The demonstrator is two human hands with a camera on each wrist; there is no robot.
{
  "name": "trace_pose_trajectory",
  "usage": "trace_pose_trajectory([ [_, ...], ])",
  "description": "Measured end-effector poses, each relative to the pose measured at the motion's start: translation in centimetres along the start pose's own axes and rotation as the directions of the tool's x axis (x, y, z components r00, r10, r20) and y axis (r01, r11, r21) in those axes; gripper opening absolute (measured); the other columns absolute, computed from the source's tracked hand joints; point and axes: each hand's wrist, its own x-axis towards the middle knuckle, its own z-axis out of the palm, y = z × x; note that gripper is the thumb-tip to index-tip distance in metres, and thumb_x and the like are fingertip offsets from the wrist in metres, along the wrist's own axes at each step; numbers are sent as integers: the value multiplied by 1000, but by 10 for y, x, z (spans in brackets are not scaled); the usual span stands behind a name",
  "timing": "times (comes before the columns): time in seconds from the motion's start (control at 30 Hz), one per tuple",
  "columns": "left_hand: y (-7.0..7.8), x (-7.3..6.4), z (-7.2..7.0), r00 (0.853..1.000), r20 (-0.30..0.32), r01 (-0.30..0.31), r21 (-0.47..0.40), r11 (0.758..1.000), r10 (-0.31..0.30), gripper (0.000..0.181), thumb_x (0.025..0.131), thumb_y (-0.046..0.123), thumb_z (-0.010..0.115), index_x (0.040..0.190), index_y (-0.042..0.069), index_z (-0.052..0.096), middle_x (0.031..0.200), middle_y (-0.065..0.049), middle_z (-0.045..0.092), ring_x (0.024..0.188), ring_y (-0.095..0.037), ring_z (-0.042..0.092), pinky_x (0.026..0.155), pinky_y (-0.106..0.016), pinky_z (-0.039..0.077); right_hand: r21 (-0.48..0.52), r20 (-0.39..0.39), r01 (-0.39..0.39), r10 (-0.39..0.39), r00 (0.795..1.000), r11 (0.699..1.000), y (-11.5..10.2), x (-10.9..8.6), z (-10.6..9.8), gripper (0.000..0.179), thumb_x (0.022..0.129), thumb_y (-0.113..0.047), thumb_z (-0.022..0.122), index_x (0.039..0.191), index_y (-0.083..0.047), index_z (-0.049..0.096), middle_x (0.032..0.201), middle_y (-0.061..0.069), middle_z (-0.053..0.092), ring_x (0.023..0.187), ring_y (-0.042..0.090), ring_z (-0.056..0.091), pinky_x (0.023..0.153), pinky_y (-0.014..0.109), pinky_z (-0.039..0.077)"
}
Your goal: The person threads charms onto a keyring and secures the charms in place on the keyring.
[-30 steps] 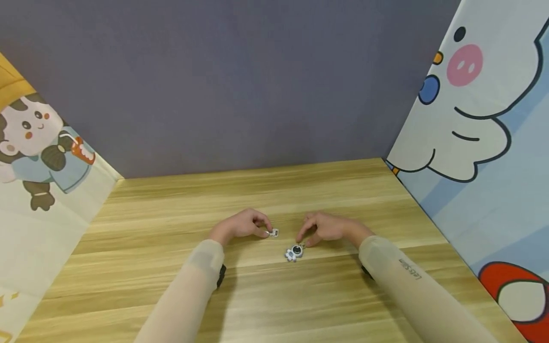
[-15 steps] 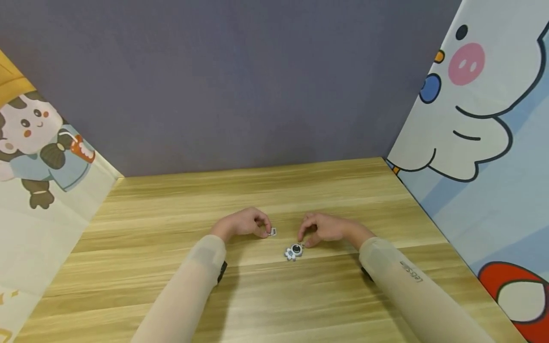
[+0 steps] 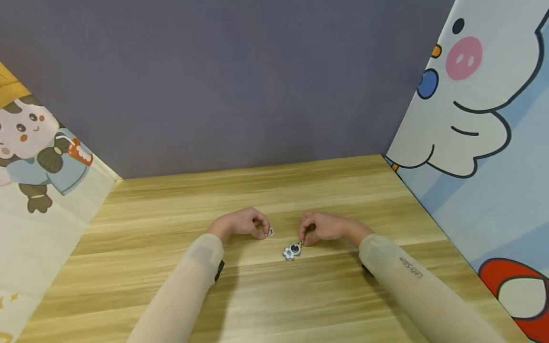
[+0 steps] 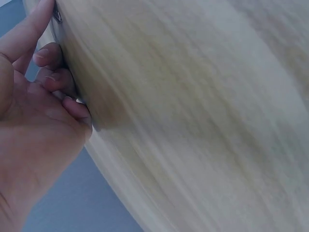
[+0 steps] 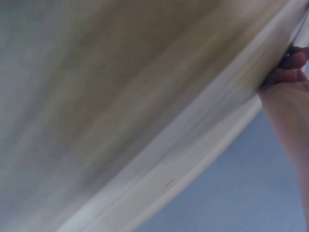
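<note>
On the wooden table (image 3: 171,286) two hands rest close together near the middle, both with the wrists lying on the wood. The left hand (image 3: 240,224) has its fingers curled, and its thumb and fingertips pinch a small silver metal piece (image 3: 269,232) that sits at the tip of the hand, low over the table surface. In the left wrist view the same hand (image 4: 34,111) shows its fingers bent against the wood, and only a thin dark edge of the piece (image 4: 58,17) appears at the top; the view is blurred, so its shape cannot be told. The right hand (image 3: 323,226) is also curled, and its thumb and forefinger come together at the upper end of a small astronaut charm (image 3: 293,250), white with a dark round visor. The charm lies flat on the table, just below and between the two hands, and its top touches the fingertips of the right hand. The silver piece and the charm are near each other but apart. In the right wrist view only some fingertips (image 5: 294,60) show at the right edge, against a very blurred table. Both forearms wear thin beige sleeves (image 3: 403,281). Behind the table stands a grey wall (image 3: 240,85), with cartoon-printed panels (image 3: 493,119) at both sides.
</note>
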Motion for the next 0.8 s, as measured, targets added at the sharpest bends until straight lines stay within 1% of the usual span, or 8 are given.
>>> trace_pose_trajectory([
  [0.23,-3,-3,1,1000,-15,-2,3,1000,2,6,95,4,76,100,6,74,105,0,70,91,-15,48,82,-29,42,-9,-2,27,-27,1000,1000,0,0,-2,8,88,-17,86,94,-17,81,105,0,58,104,16,51,99,35,43],
  [0.33,-3,-4,1,1000,-20,-3,0,1000,3,4,96,4,76,99,6,73,102,-1,69,90,-15,48,81,-28,42,-10,-4,35,-35,999,999,3,0,-3,8,88,-19,87,94,-18,82,106,0,59,105,16,51,101,35,42],
  [0.5,-4,-6,1,1000,-19,-4,-20,1000,4,4,96,5,76,99,7,73,97,2,66,87,-14,47,80,-28,41,4,2,22,-22,1000,1000,3,0,-5,8,88,-20,87,94,-17,83,108,0,60,107,17,50,102,36,41],
  [0.6,-4,-4,1,1000,-9,-14,-32,999,14,4,97,4,75,98,7,73,93,3,62,85,-15,45,78,-28,40,18,-1,14,-14,1000,1000,3,-3,-6,8,88,-20,87,94,-18,83,109,0,60,108,18,51,104,37,41],
  [0.8,-5,-1,-1,1000,-3,-27,-29,999,27,8,100,2,70,94,8,68,82,1,48,79,-14,42,74,-27,39,33,-1,20,-20,1000,999,3,-4,-8,8,90,-21,86,96,-16,83,111,1,62,109,18,53,105,39,42],
])
